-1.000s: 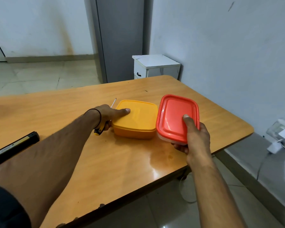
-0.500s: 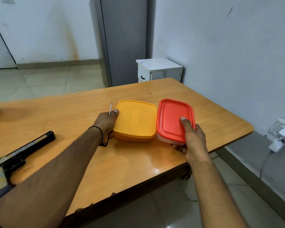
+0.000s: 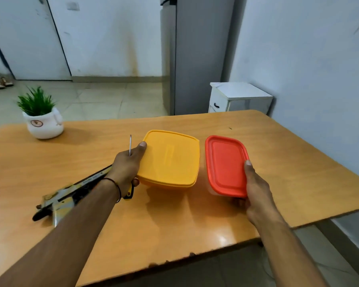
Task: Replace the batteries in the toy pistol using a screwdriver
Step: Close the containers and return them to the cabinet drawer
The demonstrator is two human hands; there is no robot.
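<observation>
The toy pistol (image 3: 71, 195) lies on the surface (image 3: 91, 146) at our left, partly under our forearm. Our left grip (image 3: 126, 168) is clenched around the screwdriver (image 3: 130, 143), thumb on the yellow box (image 3: 170, 160). Our right grip (image 3: 257, 189) grasps the red-lidded box (image 3: 226, 164) just beside it. 1 potted plant (image 3: 43, 123) sits far left.

Light: bright, even, diffuse.
Glare: pale sheen on the glossy orange-brown wooden desk (image 3: 222, 238) near its front edge.
Shadows: faint, soft, beside the white ceramic plant pot (image 3: 44, 126).
Focus: left hand (image 3: 126, 168) and right hand (image 3: 255, 189) sharp; lower corners smeared.
Distortion: wide-angle bowing at the borders.
</observation>
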